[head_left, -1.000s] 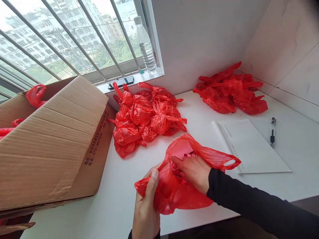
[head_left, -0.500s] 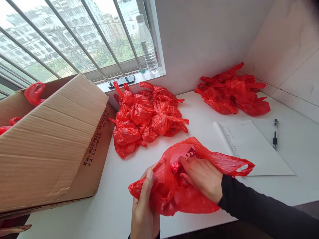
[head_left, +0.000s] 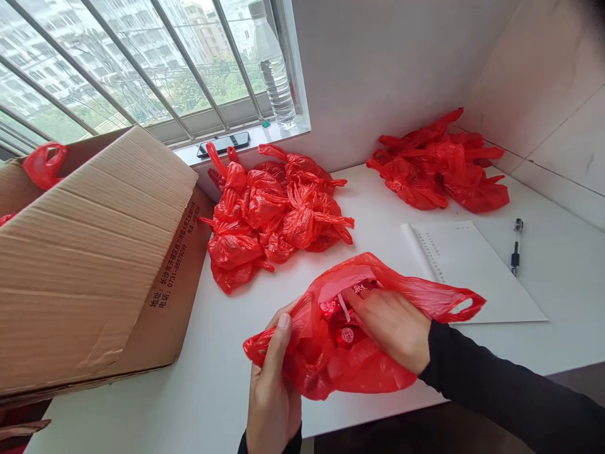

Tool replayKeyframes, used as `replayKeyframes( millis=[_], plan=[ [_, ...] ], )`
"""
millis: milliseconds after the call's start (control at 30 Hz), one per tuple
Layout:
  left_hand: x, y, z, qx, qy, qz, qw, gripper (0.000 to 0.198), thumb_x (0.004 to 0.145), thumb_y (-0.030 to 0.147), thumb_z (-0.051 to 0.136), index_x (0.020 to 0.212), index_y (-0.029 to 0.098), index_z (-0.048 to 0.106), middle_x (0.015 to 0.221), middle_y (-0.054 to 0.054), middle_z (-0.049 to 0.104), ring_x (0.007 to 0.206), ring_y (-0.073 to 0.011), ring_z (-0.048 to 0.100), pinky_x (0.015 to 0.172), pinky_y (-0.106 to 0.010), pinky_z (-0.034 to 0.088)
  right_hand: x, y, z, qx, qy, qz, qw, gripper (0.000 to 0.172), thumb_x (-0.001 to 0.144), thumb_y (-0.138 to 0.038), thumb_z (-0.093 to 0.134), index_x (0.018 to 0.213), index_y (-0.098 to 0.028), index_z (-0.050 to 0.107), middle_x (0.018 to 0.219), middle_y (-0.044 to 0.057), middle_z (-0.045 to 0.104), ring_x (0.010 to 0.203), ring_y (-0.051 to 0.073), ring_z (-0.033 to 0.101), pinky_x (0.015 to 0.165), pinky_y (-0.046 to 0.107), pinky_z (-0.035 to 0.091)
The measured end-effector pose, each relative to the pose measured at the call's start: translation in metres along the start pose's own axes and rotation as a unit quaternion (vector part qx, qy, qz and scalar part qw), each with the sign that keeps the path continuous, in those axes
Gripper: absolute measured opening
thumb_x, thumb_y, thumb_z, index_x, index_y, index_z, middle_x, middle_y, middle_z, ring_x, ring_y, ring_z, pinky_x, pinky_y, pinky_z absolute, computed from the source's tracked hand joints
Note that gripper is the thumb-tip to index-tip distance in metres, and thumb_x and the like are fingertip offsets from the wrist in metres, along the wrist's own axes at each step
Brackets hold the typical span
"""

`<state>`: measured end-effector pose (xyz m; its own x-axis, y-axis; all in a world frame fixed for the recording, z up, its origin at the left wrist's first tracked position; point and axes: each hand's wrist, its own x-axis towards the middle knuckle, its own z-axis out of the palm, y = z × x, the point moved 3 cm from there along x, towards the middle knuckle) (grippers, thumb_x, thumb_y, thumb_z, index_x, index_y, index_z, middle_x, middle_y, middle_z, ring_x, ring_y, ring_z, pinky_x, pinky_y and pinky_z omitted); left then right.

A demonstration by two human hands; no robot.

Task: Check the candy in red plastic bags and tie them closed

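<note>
Your left hand [head_left: 271,384] clutches an open bag [head_left: 373,372], seemingly unfinished, your right hand [head_left: 392,321] dips inside, grip unclear, while knotted bags [head_left: 265,200] beyond look done.

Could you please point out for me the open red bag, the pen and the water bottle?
Open red bag [head_left: 357,371]: head view, on its near wall, below the opening.
Pen [head_left: 515,257]: head view, on its black grip.
Water bottle [head_left: 274,74]: head view, on the middle of its clear body.
</note>
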<state>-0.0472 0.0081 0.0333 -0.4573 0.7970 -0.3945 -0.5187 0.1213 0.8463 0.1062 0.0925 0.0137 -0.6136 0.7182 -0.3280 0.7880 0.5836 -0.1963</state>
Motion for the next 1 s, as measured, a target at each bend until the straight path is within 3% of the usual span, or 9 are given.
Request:
replayKeyframes(
  millis=[133,267,400,533,733,1000],
  plan=[
    [0.001,-0.001,-0.001,-0.001,-0.01,0.0,1.0,0.028,0.079,0.042,0.084,0.098,0.022,0.083,0.095,-0.004,0.08,0.096,-0.0267,0.077,0.085,-0.03,0.061,0.003,-0.007,0.007,0.003,-0.002,-0.008,1.0,0.027,0.101,-0.016,0.053,0.128,-0.014,0.06,0.098,0.013,0.075,0.085,0.033,0.074,0.061,0.037,0.044],
    [0.001,-0.001,0.0,0.005,-0.026,-0.009,1.0,0.038,0.078,0.045,0.084,0.108,0.021,0.083,0.095,-0.006,0.08,0.096,-0.0287,0.077,0.084,-0.032,0.062,0.006,-0.006,0.011,0.0,-0.01,0.005,1.0,0.026,0.098,-0.01,0.053,0.123,-0.01,0.062,0.097,0.015,0.075,0.089,0.034,0.074,0.064,0.038,0.047],
    [0.001,0.0,-0.001,0.005,-0.003,-0.005,1.0,0.038,0.074,0.045,0.087,0.102,0.02,0.084,0.094,-0.006,0.081,0.092,-0.0293,0.077,0.081,-0.033,0.063,0.006,-0.007,0.007,-0.002,-0.019,0.01,1.0,0.029,0.093,0.0,0.05,0.115,-0.012,0.064,0.094,0.013,0.075,0.087,0.032,0.075,0.064,0.036,0.047],
    [0.004,0.001,0.0,-0.008,-0.021,-0.011,1.0,0.039,0.073,0.043,0.088,0.105,0.019,0.083,0.09,-0.006,0.081,0.091,-0.0293,0.077,0.08,-0.034,0.063,0.004,-0.008,0.0,-0.003,-0.027,0.012,1.0,0.031,0.091,0.005,0.047,0.11,-0.011,0.065,0.094,0.014,0.076,0.087,0.032,0.075,0.064,0.036,0.047],
    [0.005,0.0,-0.003,-0.007,0.006,-0.021,1.0,0.042,0.073,0.044,0.088,0.109,0.021,0.083,0.09,-0.005,0.081,0.089,-0.0281,0.077,0.078,-0.032,0.063,-0.001,-0.008,-0.003,-0.01,-0.026,0.015,0.999,0.024,0.091,0.001,0.052,0.107,-0.01,0.067,0.094,0.015,0.075,0.086,0.033,0.074,0.065,0.037,0.048],
    [0.004,0.001,-0.001,-0.02,-0.022,-0.027,0.999,0.037,0.078,0.042,0.085,0.108,0.022,0.083,0.088,-0.004,0.08,0.085,-0.026,0.077,0.077,-0.031,0.063,0.001,-0.008,-0.001,-0.019,-0.041,0.018,0.999,0.027,0.088,0.006,0.051,0.099,-0.01,0.07,0.09,0.016,0.076,0.081,0.032,0.075,0.06,0.035,0.044]
  ],
)
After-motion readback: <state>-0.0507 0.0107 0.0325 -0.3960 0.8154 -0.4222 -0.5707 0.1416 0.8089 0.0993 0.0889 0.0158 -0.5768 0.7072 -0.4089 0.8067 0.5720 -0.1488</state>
